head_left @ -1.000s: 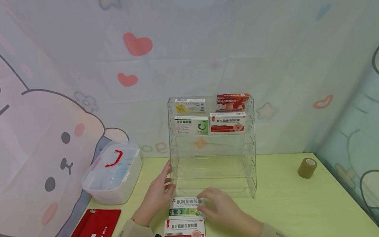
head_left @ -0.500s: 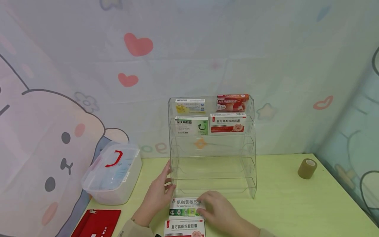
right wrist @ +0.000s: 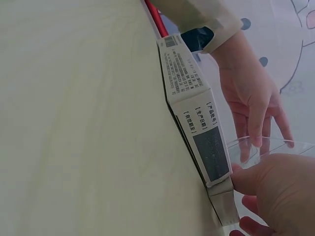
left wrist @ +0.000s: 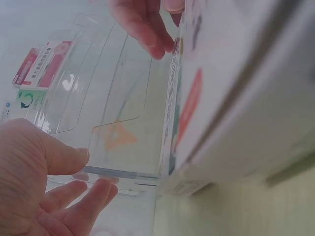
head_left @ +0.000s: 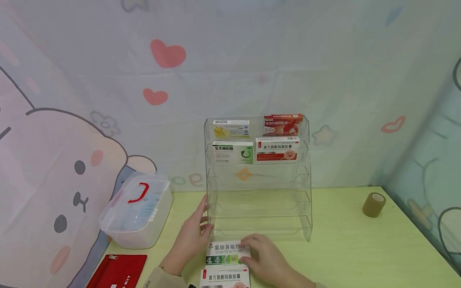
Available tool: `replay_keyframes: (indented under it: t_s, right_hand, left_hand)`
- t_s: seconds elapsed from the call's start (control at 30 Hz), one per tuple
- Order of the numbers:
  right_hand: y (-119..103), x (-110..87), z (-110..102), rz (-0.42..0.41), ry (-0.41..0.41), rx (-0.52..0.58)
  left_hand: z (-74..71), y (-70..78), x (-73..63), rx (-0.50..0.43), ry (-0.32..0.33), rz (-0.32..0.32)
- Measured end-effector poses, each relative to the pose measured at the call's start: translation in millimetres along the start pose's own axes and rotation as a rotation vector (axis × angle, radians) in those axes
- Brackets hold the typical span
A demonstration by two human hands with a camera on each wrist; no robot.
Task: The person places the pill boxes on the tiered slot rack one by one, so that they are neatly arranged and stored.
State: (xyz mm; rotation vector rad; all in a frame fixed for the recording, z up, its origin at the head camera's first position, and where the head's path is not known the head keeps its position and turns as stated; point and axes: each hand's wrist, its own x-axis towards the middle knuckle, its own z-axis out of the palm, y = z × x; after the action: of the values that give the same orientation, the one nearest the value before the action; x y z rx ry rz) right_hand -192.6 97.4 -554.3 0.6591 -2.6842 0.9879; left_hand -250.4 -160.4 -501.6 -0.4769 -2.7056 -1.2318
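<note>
A clear tiered rack [head_left: 259, 190] stands upright on the table, with medicine boxes on its two upper tiers. My left hand [head_left: 189, 236] grips the rack's left side, the thumb on one face of the panel and fingers on the other in the left wrist view. In front of the rack lies a white and green medicine box [head_left: 221, 254]. My right hand [head_left: 266, 256] pinches this box at its right end, thumb toward me and fingers on the far edge. Nearer me, a white and red medicine box [head_left: 219, 277] lies against it, partly cut off by the frame.
A white first-aid case [head_left: 140, 216] with a red handle stands at the left, behind a red zip pouch [head_left: 120, 270]. At the right sits a brown tape roll [head_left: 373, 205]. Behind the table hangs a printed cloth [head_left: 342, 80].
My right hand has lowered slightly toward me and its fingers have come onto the white and green box, which has shifted and tilted a little. The left hand has stayed on the rack.
</note>
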Motion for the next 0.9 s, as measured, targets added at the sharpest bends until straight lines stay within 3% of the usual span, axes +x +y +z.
replay_keyframes:
  t_s: [0.4,0.73,0.9]
  right_hand:
    - [3,-1.5,-5,0.045,-0.113,0.041]
    - [3,-1.6,-8,0.057,-0.127,0.077]
    - [1,-0.5,-10,0.082,-0.118,0.222]
  left_hand:
    - [0.2,1.5,-0.5,0.006,0.006,0.004]
    - [0.5,0.0,0.2,0.020,0.008,-0.003]
    - [0.6,0.1,-0.3,0.022,0.008,-0.003]
